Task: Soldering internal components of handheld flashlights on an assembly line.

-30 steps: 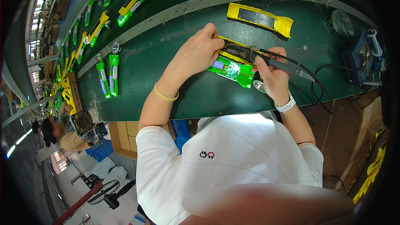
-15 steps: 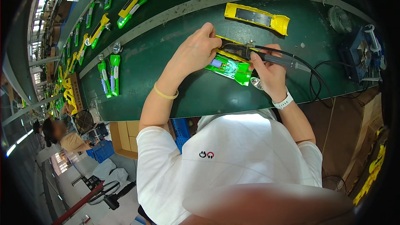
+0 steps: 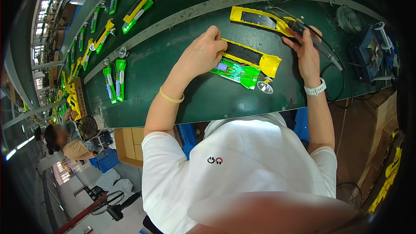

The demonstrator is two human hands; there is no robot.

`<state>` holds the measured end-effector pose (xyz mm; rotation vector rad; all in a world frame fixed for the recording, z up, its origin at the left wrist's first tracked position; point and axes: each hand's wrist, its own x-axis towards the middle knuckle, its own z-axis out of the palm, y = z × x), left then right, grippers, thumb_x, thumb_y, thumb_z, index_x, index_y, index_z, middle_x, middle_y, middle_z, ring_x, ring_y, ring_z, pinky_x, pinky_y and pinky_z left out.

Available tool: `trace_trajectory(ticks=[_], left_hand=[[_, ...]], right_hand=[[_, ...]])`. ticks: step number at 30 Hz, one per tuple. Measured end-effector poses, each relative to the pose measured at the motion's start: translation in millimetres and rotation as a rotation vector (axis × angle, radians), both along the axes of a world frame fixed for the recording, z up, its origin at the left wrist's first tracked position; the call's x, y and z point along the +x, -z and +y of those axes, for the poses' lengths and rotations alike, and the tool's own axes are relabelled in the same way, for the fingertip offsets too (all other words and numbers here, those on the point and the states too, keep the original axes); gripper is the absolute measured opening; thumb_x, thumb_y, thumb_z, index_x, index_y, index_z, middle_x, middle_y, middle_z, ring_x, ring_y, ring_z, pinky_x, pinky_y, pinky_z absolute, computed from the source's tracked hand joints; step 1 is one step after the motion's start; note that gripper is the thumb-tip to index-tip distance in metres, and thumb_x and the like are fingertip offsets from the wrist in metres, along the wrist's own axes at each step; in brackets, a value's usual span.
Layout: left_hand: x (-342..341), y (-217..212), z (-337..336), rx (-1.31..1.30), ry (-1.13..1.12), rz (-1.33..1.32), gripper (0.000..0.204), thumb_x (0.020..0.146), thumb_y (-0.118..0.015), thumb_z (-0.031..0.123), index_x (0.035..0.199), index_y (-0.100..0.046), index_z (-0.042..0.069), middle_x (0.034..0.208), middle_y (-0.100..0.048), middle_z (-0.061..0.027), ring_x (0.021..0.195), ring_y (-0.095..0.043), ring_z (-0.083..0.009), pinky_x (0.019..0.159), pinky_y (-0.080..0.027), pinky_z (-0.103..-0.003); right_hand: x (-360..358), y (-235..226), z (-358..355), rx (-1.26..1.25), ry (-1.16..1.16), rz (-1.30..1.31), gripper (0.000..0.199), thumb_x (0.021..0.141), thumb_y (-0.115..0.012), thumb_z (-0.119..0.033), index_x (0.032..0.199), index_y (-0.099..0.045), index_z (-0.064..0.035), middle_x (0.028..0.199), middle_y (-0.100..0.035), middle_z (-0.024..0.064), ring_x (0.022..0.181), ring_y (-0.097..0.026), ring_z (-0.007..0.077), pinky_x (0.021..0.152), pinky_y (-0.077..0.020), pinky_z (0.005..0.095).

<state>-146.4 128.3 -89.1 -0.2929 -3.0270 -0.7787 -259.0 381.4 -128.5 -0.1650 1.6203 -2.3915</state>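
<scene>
Left hand [image 3: 200, 55] pinches the end of the opened yellow-and-green flashlight [image 3: 248, 63] at frame centre, long axis running lower right. Right hand [image 3: 307, 52], wrapped around a soldering iron [image 3: 310, 38], lies upper right, nearer the second yellow shell [image 3: 259, 18].

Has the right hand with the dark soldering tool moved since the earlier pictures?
Yes. The right hand with the dark soldering tool moved away from the open yellow and green flashlight, toward the far yellow shell.

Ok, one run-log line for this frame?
left hand: pressing open yellow-green plastic flashlight body | right hand: holding black corded soldering iron, tip by second yellow shell | surface: green bench
</scene>
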Motion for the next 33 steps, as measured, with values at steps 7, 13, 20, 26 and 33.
trace_trajectory(ticks=[7,13,20,26,33], left_hand=[[-2.4,1.9,0.5,-0.013,0.002,-0.008,0.010,0.069,-0.060,-0.002,0.078,-0.059,0.002,0.087,-0.045,-0.0106,0.077,-0.052,-0.0244,0.067,-0.046,-0.032],[-4.7,-1.5,3.0,-0.013,0.019,-0.007,0.010,0.069,-0.060,-0.002,0.079,-0.059,0.002,0.088,-0.045,-0.0108,0.078,-0.053,-0.0248,0.067,-0.046,-0.032],[-9.2,-5.4,2.5,-0.050,0.027,-0.059,0.009,0.074,-0.060,0.001,0.082,-0.062,0.003,0.090,-0.047,-0.0105,0.078,-0.054,-0.0244,0.069,-0.047,-0.031],[-37.7,0.4,-10.9,-0.006,0.114,0.091,0.016,0.075,-0.064,0.014,0.088,-0.068,0.006,0.100,-0.060,-0.0085,0.099,-0.054,-0.0246,0.085,-0.045,-0.034],[7.4,-8.7,-12.0,0.212,0.267,-0.002,0.038,0.062,-0.071,0.015,0.095,-0.053,0.007,0.115,-0.053,-0.0173,0.112,-0.047,-0.0347,0.094,-0.038,-0.042]], right_hand=[[23.8,-0.8,21.4,-0.020,0.048,0.032,0.029,0.097,-0.039,-0.024,0.119,-0.030,-0.0068,0.106,-0.054,0.0212,0.097,-0.059,0.0297,0.075,-0.0544,0.0395],[27.5,5.9,31.0,-0.027,0.121,0.062,0.031,0.097,-0.039,-0.028,0.119,-0.031,-0.0070,0.111,-0.052,0.0208,0.099,-0.059,0.0298,0.069,-0.0555,0.0363],[29.1,9.4,31.7,0.009,0.153,0.107,0.031,0.096,-0.040,-0.027,0.118,-0.032,-0.0060,0.110,-0.053,0.0201,0.099,-0.059,0.0294,0.069,-0.0554,0.0353],[26.9,9.3,31.1,0.042,0.145,0.137,0.031,0.096,-0.039,-0.028,0.117,-0.032,-0.0061,0.110,-0.052,0.0201,0.098,-0.059,0.0293,0.069,-0.0552,0.0344],[24.3,16.0,36.1,-0.002,0.078,0.156,0.031,0.097,-0.038,-0.027,0.119,-0.030,-0.0067,0.115,-0.048,0.0198,0.104,-0.056,0.0324,0.076,-0.0541,0.0365]])
